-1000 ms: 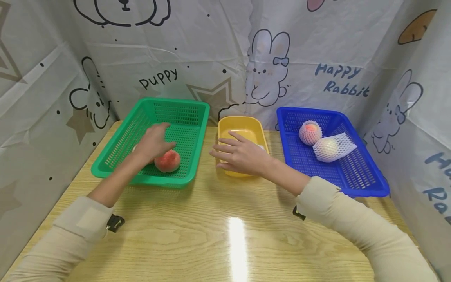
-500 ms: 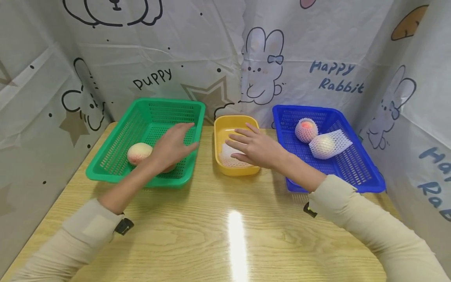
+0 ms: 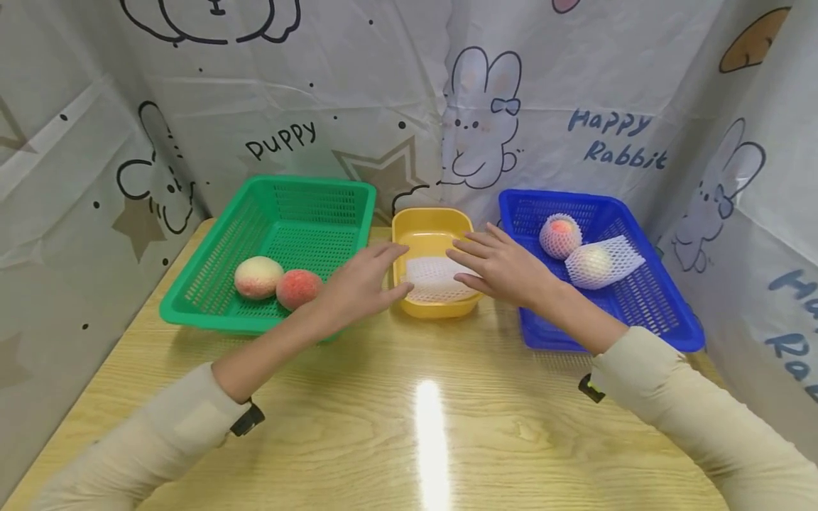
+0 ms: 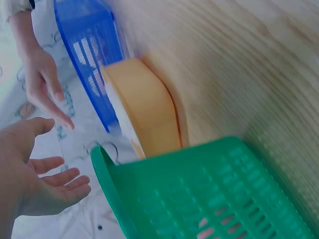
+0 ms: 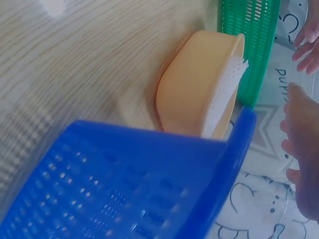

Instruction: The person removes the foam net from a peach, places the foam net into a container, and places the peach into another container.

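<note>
My left hand (image 3: 358,287) hovers over the right edge of the green basket (image 3: 224,323), fingers extended toward the yellow bin (image 3: 437,310) and holding nothing. Two peaches lie in the green basket: a pale one (image 3: 258,277) and a redder one (image 3: 298,289). White foam net sleeves (image 3: 437,279) lie in the yellow bin. My right hand (image 3: 511,270), its fingers spread, is above the bin's right side, also with nothing in it. In the left wrist view the left hand (image 4: 45,174) is apart from the green basket's rim.
On the right stands a blue basket (image 3: 664,333) with two net-wrapped fruits, one reddish (image 3: 561,236) and one pale (image 3: 596,265). All three containers stand on a wooden table (image 3: 358,426). A printed white curtain (image 3: 383,78) closes off the back and sides.
My left hand has moved right, from above the peaches to the gap beside the yellow bin, uncovering both peaches. My right hand has shifted right, showing more of the foam nets.
</note>
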The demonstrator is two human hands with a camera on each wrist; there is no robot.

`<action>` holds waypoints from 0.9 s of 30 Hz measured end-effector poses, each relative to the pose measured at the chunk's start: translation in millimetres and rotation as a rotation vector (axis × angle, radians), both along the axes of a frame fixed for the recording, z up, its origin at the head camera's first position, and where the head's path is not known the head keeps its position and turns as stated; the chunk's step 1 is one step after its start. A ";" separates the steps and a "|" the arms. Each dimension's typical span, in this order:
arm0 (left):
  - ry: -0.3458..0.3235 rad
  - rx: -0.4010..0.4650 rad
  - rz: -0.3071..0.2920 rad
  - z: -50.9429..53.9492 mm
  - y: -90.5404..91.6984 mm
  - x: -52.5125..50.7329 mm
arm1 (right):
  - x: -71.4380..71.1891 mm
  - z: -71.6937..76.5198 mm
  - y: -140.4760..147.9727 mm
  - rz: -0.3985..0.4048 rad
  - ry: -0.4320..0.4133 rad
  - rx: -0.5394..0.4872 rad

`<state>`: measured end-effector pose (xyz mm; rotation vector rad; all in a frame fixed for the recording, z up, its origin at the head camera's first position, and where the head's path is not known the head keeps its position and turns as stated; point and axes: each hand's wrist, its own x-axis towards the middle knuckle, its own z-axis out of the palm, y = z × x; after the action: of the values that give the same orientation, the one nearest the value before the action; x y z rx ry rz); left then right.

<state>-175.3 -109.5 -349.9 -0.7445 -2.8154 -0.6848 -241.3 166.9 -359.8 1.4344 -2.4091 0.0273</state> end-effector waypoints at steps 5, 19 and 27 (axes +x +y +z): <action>0.047 0.000 -0.061 -1.2 14.9 5.4 | -0.2 -0.6 15.8 -0.025 -0.018 -0.015; 0.048 0.005 -0.193 -9.4 55.1 7.9 | -1.1 -2.7 52.6 -0.153 -0.048 0.014; 0.069 -0.021 -0.271 -18.9 73.3 7.8 | -4.3 -7.4 73.0 -0.149 -0.003 0.006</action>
<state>-167.5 -36.2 -368.8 -1.1452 -2.6894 -0.6541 -245.6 239.9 -367.2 1.2548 -2.5129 -0.0140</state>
